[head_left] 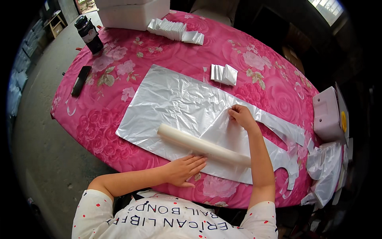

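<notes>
A thin, shiny white plastic sheet (pixel 171 95) with cut-out straps at its right end lies spread and wrinkled on the table. Across its near part rests a long, pale tube (pixel 205 146), slanting down to the right. My left hand (pixel 185 170) is flat, fingers stretched out, at the sheet's near edge against the tube. Beyond the tube, my right hand (pixel 241 116) pinches the sheet between thumb and fingers, and a crease runs from there toward the tube. My right forearm covers the tube's right end.
Folded white packets (pixel 224 75) lie beyond the sheet, with a longer row (pixel 171 30) farther back by a white foam box (pixel 135 15). At left are a dark bottle (pixel 89 36) and black object (pixel 81 81). A pale bin (pixel 328 115) and loose plastic (pixel 324 163) are right.
</notes>
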{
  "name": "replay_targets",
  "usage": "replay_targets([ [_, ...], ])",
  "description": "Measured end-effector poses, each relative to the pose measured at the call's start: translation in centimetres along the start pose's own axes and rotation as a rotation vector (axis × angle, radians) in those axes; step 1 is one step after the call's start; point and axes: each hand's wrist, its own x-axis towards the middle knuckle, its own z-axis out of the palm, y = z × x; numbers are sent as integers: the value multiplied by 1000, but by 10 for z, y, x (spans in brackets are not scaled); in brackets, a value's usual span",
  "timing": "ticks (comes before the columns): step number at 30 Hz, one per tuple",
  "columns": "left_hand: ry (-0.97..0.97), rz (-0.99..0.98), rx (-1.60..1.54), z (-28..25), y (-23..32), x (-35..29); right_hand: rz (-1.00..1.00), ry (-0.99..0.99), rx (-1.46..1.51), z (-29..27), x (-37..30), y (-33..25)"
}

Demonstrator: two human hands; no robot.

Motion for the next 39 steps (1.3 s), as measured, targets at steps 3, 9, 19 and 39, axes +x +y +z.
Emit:
replay_targets([
  [3,-76,0,62,6,1,-7,-4,115,84,3,-6,-2],
  [9,-61,-103,79,17,14,-11,-491,205,-356,58,-102,-35],
  [19,-61,-134,117,19,23,-10,-314,542,-756,28,-159,26],
  [39,-64,-180,-8,30,54,-23,-455,446,-715,67,-73,-11],
])
